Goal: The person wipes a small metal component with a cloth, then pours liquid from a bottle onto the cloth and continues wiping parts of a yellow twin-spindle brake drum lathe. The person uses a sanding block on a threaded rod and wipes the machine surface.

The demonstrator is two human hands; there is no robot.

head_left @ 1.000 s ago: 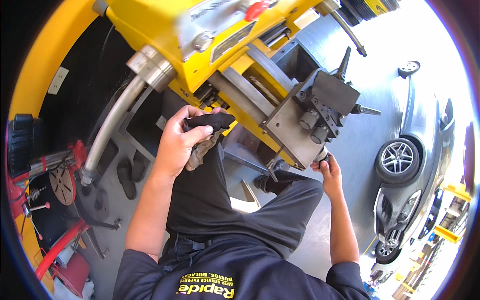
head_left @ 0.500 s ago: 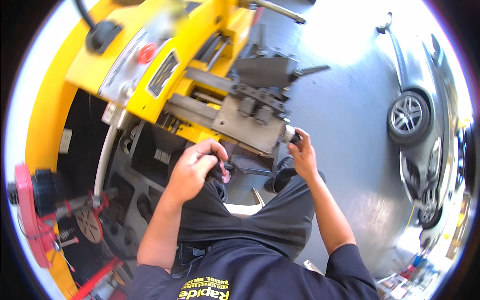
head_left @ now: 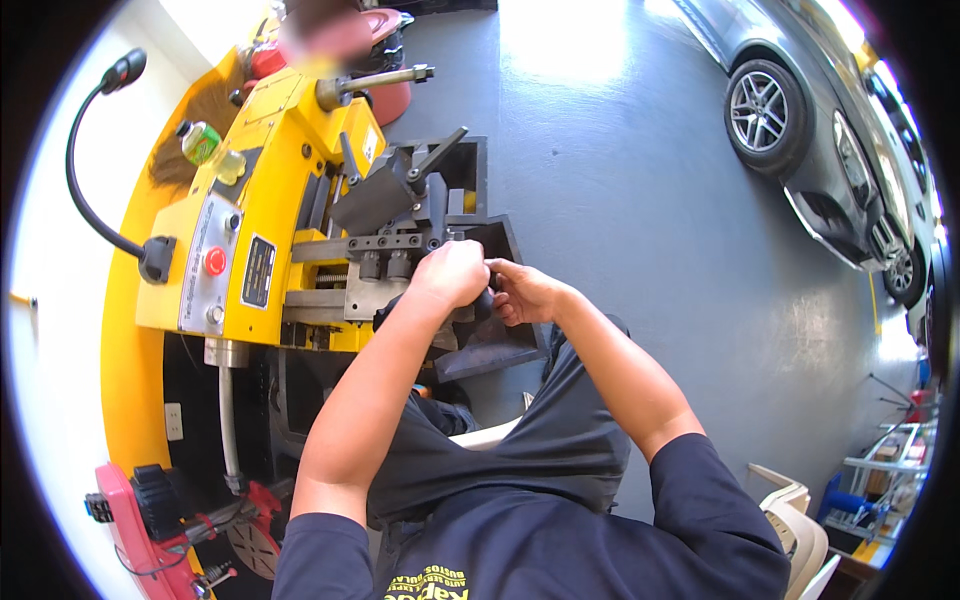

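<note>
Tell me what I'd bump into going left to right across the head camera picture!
Black bendy lamp, red round button, black label plate, left hand, right hand, big spoked wheel, headlight.

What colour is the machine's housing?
The machine's housing is yellow, best seen in the head view.

Slide plate [head_left: 365,302]: grey metal, flat, projecting from the yellow machine [head_left: 283,220]. Dark item [head_left: 484,304]: mostly hidden, at both hands [head_left: 455,273]; exact kind unclear.
</note>
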